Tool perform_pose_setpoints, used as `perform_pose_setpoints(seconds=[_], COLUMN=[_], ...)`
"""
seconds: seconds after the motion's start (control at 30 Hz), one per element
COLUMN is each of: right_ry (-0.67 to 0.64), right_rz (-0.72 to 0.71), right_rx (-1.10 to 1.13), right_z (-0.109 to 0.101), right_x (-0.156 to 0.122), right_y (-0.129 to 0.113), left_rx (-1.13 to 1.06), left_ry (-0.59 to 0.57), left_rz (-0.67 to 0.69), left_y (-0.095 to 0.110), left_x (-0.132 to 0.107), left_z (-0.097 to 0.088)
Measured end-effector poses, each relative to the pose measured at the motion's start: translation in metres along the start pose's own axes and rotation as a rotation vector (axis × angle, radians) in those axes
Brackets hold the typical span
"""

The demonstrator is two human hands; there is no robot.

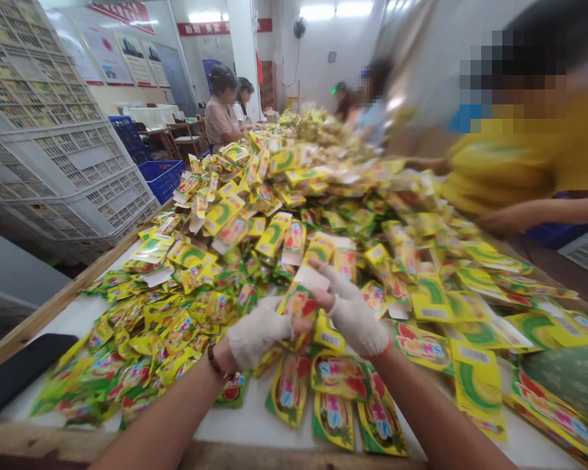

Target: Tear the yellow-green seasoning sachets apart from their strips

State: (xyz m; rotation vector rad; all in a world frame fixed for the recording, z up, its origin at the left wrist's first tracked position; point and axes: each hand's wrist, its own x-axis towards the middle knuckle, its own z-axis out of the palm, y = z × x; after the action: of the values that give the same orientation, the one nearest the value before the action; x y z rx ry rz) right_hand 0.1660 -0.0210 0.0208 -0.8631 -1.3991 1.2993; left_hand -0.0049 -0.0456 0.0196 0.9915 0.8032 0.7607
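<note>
Both my hands wear white gloves with bare fingertips. In front of me, a small yellow and green printed carton [296, 301] is held with its white end flap raised. My left hand [259, 331] wraps round the lower side of the carton, its fingers closed. On the other side, my right hand [357, 318] has its thumb and fingers closed at the flap end. Whether a packet is inside the carton is hidden. Several flat cartons [340, 376] lie just below my hands. Left of them spreads a heap of shiny yellow and green packets [161, 346].
A long pile of cartons [274, 235] runs down the wood-edged table [73, 287]. A black flat object [27, 365] lies at the left corner. White crates [78, 150] are stacked at left, near a blue crate [163, 179]. A co-worker in yellow [509, 163] stands right; others work farther back.
</note>
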Motion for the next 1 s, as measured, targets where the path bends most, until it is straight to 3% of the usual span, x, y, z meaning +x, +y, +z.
perform_pose_setpoints(seconds=[0.17, 0.37, 0.63, 0.87, 1.0], right_ry=[-0.091, 0.06, 0.092, -0.042, -0.088], right_rz=[-0.066, 0.02, 0.187, -0.088, -0.188], right_rx=[-0.197, -0.166, 0.007, -0.28, -0.379], right_z=[-0.002, 0.002, 0.0, 0.0, 0.002], right_x=[-0.006, -0.003, 0.001, -0.008, -0.011], right_y=[-0.003, -0.006, -0.002, -0.014, -0.011], left_rx=[-0.053, 0.252, 0.272, 0.034, 0.035], left_ry=[0.017, 0.109, 0.126, 0.075, 0.085], left_rz=[-0.053, -0.008, -0.037, -0.021, 0.009], left_y=[0.001, 0.003, 0.003, 0.007, 0.006], left_x=[0.0, 0.003, 0.002, -0.002, -0.002], left_z=[0.002, 0.0, 0.001, 0.004, 0.007])
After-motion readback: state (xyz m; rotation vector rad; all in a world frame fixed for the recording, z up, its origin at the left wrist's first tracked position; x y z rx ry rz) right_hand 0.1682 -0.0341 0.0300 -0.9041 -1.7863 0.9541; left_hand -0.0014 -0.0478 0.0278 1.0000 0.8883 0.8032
